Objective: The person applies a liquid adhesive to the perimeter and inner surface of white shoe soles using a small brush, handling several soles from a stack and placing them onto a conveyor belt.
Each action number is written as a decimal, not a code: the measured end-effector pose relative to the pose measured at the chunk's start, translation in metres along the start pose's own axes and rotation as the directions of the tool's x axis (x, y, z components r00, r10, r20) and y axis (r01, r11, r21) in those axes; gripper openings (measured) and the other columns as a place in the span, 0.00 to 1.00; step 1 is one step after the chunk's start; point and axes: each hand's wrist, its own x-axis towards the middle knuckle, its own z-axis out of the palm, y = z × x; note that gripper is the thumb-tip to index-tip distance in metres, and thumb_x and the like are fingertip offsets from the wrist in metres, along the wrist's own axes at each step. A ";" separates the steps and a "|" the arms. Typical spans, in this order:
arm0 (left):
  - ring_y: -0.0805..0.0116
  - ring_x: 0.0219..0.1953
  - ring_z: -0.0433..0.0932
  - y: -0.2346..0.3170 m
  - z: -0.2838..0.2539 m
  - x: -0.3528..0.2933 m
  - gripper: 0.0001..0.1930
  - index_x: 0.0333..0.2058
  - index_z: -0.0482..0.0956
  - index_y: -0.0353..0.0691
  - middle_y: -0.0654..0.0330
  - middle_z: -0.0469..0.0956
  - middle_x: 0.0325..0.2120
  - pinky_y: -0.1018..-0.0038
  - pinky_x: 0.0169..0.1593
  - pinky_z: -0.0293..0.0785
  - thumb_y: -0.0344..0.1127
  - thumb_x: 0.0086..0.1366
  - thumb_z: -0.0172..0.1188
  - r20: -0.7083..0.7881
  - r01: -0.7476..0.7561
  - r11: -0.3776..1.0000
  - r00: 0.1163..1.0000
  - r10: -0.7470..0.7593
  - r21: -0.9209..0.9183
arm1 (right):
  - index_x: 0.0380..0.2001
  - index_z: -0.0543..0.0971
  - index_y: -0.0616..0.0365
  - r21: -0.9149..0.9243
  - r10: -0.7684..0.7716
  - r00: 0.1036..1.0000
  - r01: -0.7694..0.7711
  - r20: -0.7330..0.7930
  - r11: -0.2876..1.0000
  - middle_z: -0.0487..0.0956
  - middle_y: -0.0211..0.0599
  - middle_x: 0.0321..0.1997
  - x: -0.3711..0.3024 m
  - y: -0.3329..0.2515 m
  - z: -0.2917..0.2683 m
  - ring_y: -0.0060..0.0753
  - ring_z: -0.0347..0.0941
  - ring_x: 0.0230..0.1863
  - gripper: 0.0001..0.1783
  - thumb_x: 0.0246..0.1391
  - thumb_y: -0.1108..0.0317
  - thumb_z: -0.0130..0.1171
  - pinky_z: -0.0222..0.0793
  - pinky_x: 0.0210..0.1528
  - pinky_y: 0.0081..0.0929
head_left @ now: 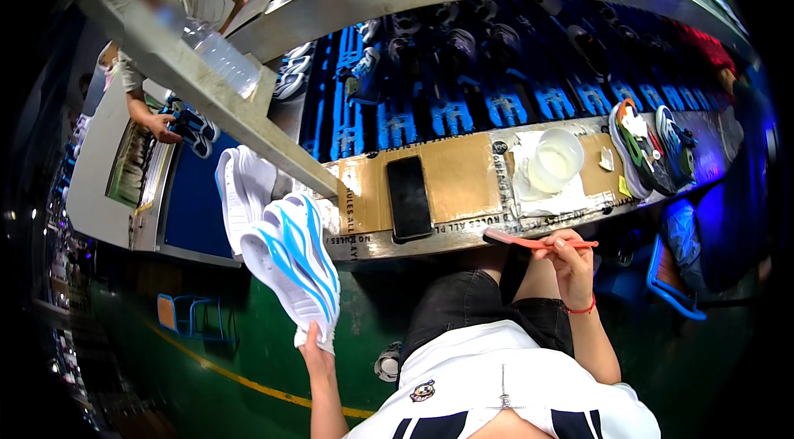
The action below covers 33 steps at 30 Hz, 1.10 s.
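My left hand [314, 350] is closed around one end of a white shoe sole with blue stripes [289, 261], holding it up left of my body. More than one sole may be stacked there; I cannot tell. Behind its upper end is another pale sole [240, 187], and what supports that one is hidden. Between the fingers of my right hand [568, 263] is the handle of a red brush [521, 241]. The brush lies roughly level, its head pointing left at the bench edge. A round translucent tub [555, 159] with pale contents stands on white paper just beyond it.
A black phone [408, 197] lies on cardboard [467, 178]. Sports shoes [637, 149] stand at the bench's right end. Behind the bench runs a blue-lit rack [451, 112] with shoes. A metal post [207, 83] slants across the left. A co-worker's hand [162, 126] holds shoes there.
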 end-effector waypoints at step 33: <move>0.70 0.50 0.71 -0.105 0.303 -0.008 0.31 0.59 0.56 0.34 0.56 0.68 0.50 0.76 0.50 0.70 0.20 0.57 0.57 0.578 0.265 0.962 0.777 -0.251 0.062 | 0.37 0.73 0.53 -0.799 -0.492 0.681 0.599 0.542 -0.051 0.71 0.38 0.60 0.096 0.038 0.066 0.46 0.63 0.61 0.13 0.48 0.66 0.62 0.52 0.61 0.52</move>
